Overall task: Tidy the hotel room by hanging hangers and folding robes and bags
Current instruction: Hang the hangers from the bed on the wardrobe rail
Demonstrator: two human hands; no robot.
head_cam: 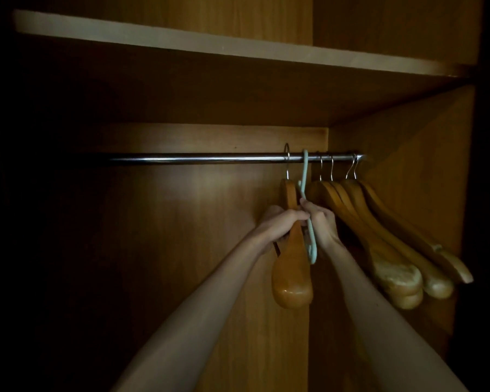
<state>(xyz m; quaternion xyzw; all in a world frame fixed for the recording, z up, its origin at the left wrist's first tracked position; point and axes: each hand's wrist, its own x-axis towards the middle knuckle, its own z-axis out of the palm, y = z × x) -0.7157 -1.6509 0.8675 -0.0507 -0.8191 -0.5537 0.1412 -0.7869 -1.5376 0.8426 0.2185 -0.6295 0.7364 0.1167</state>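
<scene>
Wood everywhere: a dim wardrobe w/ a shelf (pixel 238 49) overhead and a chrome rail (pixel 198 158) running left to right under it. At the rail's right end, a bunch of wooden hangers (pixel 379 230) already hangs, hooks over the bar, bodies splayed toward the near right.

Just left of that bunch, two more. The pale green plastic hanger (pixel 306 176) has its hook over the rail; its thin body runs down and toward us, edge-on. Beside it on the left, a single wooden hanger (pixel 292 267) w/ its wire hook up at the rail, looks looped over but hard to be sure in this light. Its long axis points near-to-far, fat shoulder end closest to us.

Both arms reach in from below. The left hand (pixel 280 224) is curled around the wooden one's upper arm, fingers wrapped. The right hand (pixel 321 222) pinches the green hanger's body mid-way, thumb & fingers narrow on it. Hands are touching or nearly so, right at the middle.

Judging by this, hanging step is about done for these two; what's left is letting go and prob. nudging them right toward the bunch. That slide goes along the rail, so the right hand, nearer the bunch, leads. Risk: green hook is thin, could snag its neighbour's wire. No robes or bags in sight.
</scene>
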